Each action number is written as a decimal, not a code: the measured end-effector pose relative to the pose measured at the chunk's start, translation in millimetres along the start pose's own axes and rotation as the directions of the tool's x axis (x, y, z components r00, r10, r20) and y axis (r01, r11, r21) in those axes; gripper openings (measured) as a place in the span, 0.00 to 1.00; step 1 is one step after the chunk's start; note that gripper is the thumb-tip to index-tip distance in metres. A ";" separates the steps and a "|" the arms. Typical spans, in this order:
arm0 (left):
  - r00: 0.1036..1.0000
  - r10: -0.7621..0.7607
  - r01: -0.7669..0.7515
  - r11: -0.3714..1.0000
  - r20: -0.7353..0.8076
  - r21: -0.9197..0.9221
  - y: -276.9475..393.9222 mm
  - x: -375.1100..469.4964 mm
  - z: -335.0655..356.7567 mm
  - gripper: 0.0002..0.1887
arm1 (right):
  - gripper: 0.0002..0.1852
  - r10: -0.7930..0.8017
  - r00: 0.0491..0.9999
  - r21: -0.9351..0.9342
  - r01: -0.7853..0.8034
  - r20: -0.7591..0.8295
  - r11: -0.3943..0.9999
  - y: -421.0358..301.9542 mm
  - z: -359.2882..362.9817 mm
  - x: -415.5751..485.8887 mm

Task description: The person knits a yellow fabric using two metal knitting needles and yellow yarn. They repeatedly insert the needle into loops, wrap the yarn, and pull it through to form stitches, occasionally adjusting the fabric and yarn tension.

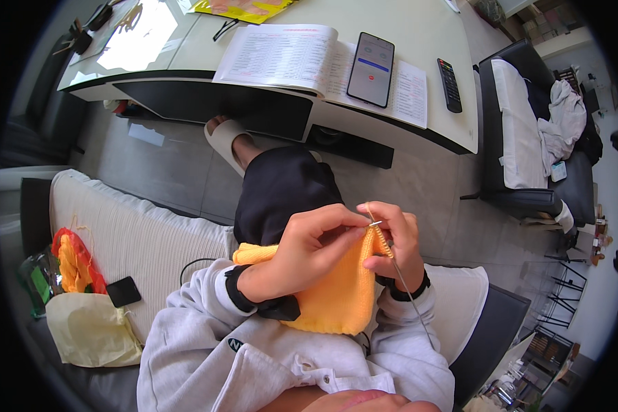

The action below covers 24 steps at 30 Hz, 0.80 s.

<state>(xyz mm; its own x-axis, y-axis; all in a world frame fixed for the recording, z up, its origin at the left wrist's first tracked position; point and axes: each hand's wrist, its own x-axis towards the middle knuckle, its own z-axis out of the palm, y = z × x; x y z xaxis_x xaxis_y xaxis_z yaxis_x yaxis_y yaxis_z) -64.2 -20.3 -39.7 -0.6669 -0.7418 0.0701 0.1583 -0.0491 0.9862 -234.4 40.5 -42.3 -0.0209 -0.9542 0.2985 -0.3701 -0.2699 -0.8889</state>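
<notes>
A yellow-orange piece of knitting [335, 304] hangs in front of my chest. My left hand [314, 247] pinches its top edge near a needle tip between thumb and fingers. My right hand [399, 242] holds the other side of that edge, where a row of stitches lies along a thin metal knitting needle [412, 304] that slants down across the right sleeve. Yarn passes over the right index finger. The two hands are close together at the tips. Black bands circle both wrists.
Ahead stands a white table [417, 20] with an open book [283, 56], a smartphone [371, 69] and a remote control [449, 85]. On the sofa at left lie orange yarn [73, 262] in a red bag, a black flat object [124, 292] and a cream cloth pouch [90, 329].
</notes>
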 end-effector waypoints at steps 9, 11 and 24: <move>0.985 -0.095 0.074 0.987 -0.146 -0.140 -4.7 16.9 -5.0 0.05 | 0.17 -0.287 0.956 -0.320 0.253 -0.060 0.913 13.8 -6.7 7.9; 0.976 -0.124 0.082 0.970 -0.178 -0.230 -2.4 14.2 -3.3 0.06 | 0.11 -0.348 0.935 -0.360 0.300 -0.073 0.883 12.3 -3.7 2.0; 0.998 -0.041 0.034 0.988 -0.047 -0.149 16.6 -18.0 3.1 0.06 | 0.10 -0.391 0.920 -0.373 0.372 0.027 0.850 -21.2 -5.7 -19.8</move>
<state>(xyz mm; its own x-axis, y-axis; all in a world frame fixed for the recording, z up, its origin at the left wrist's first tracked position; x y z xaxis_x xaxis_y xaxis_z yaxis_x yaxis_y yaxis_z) -51.9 -5.7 -24.1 -0.6377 -0.7700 0.0225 0.2429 -0.1733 0.9544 -231.4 65.9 -27.5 0.1506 -0.7757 0.6128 -0.6685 -0.5366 -0.5150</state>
